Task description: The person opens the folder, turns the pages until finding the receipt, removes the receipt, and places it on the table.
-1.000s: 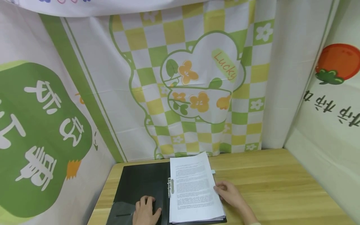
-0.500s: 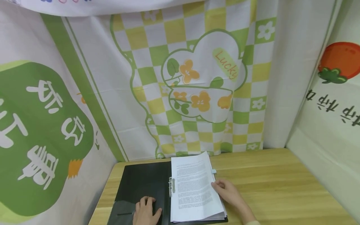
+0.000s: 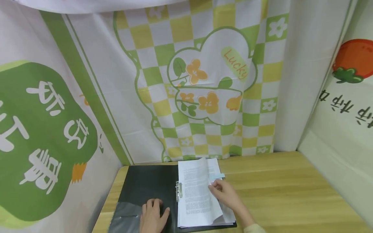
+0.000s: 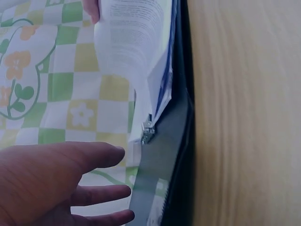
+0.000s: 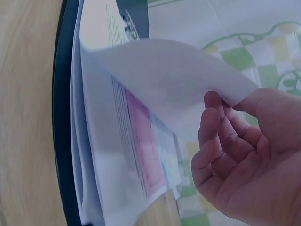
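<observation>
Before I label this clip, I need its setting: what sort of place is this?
Probably a makeshift desk booth: a checkered curtain hangs behind a wooden table, printed side hangings flank it, and an open black folder lies on top.

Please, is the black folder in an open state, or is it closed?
The black folder is open: its left cover lies spread on the table, and the right hand pinches a raised sheet inside.
</observation>
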Tool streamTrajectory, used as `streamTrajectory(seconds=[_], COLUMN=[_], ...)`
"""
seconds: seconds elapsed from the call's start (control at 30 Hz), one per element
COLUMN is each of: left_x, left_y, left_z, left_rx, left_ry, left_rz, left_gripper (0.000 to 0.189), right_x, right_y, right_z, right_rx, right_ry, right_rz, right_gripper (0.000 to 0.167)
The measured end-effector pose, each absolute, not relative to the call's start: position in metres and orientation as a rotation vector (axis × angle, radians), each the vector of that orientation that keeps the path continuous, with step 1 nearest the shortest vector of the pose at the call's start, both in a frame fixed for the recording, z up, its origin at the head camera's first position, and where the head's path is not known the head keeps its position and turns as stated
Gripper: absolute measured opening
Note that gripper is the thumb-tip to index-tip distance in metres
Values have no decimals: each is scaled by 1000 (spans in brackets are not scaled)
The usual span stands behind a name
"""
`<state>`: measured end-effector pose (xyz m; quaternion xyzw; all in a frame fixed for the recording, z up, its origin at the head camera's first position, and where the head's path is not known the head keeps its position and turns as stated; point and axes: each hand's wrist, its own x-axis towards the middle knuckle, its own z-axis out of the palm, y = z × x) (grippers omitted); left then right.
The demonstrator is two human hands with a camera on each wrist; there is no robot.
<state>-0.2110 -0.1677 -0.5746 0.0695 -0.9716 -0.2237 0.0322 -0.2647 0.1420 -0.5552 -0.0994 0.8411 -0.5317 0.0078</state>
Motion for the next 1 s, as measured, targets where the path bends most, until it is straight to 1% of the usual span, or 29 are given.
streamTrajectory(seconds=[0.23,0.4,0.67,1.0], left_x=[-209,-213,-215,-208], left_y=[-161,-159,-163,-168], left_z=[-569,-568,-575,-583], left_rx=[196,163,209,237], left_ry=[-2992,-2998,-3041,-3051], left_rz=[-721,-734,-709,-719], left_gripper=[42,40,37,36], right_x=[-257,-257,-262,-262], right_y=[120,113,100,72], right_z=[-554,-546,-531,-520], right_rx=[-421,-492,-530,-639], right_ry=[2633,2672,2745,2647], right_rz=[-1610,-1651,-1663,-1740], right_gripper=[20,20,17,15])
